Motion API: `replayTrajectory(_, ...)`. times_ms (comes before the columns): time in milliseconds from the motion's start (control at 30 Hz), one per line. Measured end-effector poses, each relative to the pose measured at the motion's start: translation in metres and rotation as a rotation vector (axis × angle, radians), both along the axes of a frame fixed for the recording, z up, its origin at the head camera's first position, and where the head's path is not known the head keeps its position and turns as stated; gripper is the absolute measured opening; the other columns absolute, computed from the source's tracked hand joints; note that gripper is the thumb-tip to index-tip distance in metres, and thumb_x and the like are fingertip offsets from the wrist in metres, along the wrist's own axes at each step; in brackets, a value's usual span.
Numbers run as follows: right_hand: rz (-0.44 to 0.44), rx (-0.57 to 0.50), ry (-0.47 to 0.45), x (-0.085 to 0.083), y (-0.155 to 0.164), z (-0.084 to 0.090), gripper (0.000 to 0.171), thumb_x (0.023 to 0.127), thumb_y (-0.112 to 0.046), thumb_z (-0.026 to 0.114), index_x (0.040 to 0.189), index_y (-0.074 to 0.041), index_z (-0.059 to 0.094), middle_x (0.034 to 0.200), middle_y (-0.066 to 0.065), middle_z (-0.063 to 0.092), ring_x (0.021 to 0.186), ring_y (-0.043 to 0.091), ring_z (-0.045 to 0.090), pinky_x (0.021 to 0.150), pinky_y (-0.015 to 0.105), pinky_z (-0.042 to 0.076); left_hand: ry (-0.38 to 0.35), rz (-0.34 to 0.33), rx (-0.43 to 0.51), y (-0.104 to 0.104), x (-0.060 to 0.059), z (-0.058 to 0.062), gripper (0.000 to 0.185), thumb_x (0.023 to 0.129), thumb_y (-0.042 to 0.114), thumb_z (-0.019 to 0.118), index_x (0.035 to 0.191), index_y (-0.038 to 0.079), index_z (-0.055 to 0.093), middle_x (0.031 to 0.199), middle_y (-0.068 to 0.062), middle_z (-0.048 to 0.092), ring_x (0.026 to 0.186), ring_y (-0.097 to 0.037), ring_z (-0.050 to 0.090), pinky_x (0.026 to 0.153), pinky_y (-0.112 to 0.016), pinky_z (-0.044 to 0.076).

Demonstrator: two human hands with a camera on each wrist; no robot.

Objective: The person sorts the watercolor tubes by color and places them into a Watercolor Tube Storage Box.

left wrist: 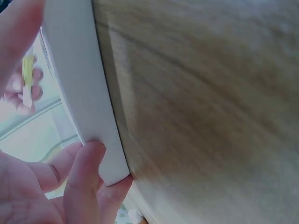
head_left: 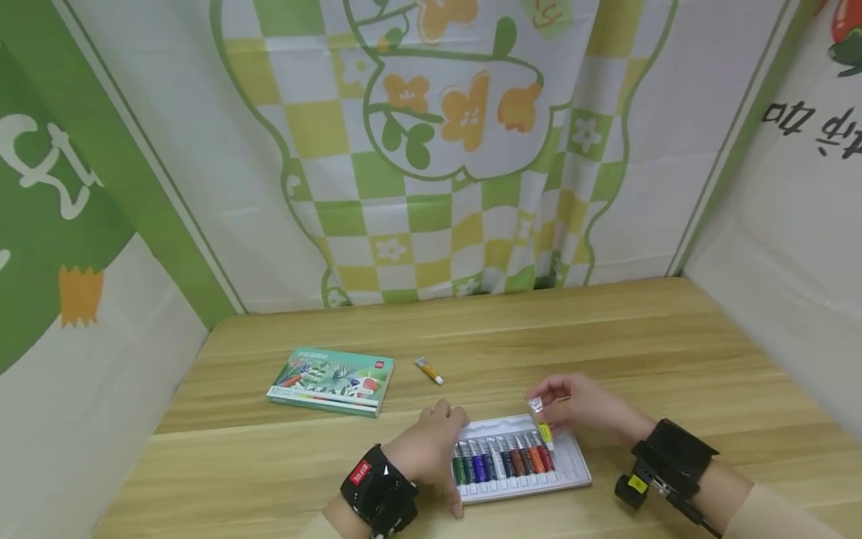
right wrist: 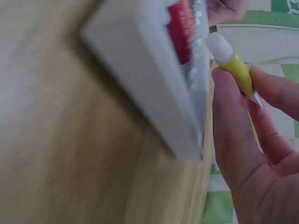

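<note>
head view first: my right hand (head_left: 584, 408) pinches a yellow paint tube (head_left: 542, 427) between thumb and fingers, holding it tilted over the right end of the white tray (head_left: 575, 466), its white cap pointing down toward the slots. my left hand (head_left: 431, 445) lies on the tray's left end, fingers curled over the far rim and thumb against the near edge, gripping it in place on the wooden table (head_left: 269, 464).

the tray holds a row of paint tubes (head_left: 501, 458) lying side by side, caps toward me: greens and blues on the left, a white or pale one about the middle, then browns, orange and red toward the right. the slots at the far right, beside the red one, show bare white plastic, and the yellow tube hangs just above that part.

right wrist view shows it close: the yellow tube (right wrist: 233, 65) sits between my thumb and fingertips (right wrist: 275, 88), white cap just beside the tray's edge (right wrist: 154, 107), with red and orange tubes (right wrist: 180, 28) visible inside. left wrist view shows my thumb (left wrist: 81, 177) pressed on the tray's white side wall (left wrist: 79, 93), blurred.

farther back on the table lies a flat green box (head_left: 331, 380) with a printed lid, closed; what is in it i cannot tell. a single orange-yellow tube (head_left: 429, 370) lies loose on the wood just right of the box, well apart from the tray.
</note>
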State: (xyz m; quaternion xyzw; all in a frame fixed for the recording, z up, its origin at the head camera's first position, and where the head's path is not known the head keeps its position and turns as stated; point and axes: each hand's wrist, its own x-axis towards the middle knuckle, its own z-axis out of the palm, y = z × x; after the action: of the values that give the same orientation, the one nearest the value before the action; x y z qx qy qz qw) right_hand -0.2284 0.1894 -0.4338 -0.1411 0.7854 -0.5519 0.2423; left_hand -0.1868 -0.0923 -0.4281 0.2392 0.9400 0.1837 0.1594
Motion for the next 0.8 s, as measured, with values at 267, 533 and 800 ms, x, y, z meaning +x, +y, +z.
replayTrajectory(267,-0.044,0.002,-0.015,0.017,0.008,-0.004,0.014,0.094,-0.001,0.070,0.104,0.008,0.065,0.094,0.010,0.063,0.085,0.023,0.065,0.071,0.037,0.062,-0.018,0.000,-0.019,-0.001,-0.001,0.005,0.113,0.038,0.030,0.105,0.135,0.004,0.053,0.117,-0.008,0.049,0.107,-0.024,0.047,0.091,-0.038,0.053)
replayTrajectory(533,-0.035,0.050,0.023,0.017,0.006,-0.001,0.016,0.093,-0.002,0.071,0.106,0.007,0.068,0.095,0.009,0.066,0.083,0.023,0.066,0.070,0.036,0.061,-0.031,0.012,-0.011,0.001,0.000,0.007,0.115,0.037,0.029,0.105,0.136,0.003,0.054,0.117,-0.008,0.050,0.108,-0.025,0.047,0.095,-0.042,0.052)
replayTrajectory(800,0.072,0.274,0.356,0.022,0.004,-0.004,0.007,0.087,-0.005,0.077,0.094,-0.007,0.078,0.094,-0.001,0.067,0.081,0.014,0.059,0.068,0.026,0.052,-0.043,0.011,-0.006,0.000,0.000,0.005,0.115,0.038,0.029,0.105,0.136,0.003,0.053,0.118,-0.009,0.050,0.109,-0.025,0.047,0.095,-0.042,0.052)
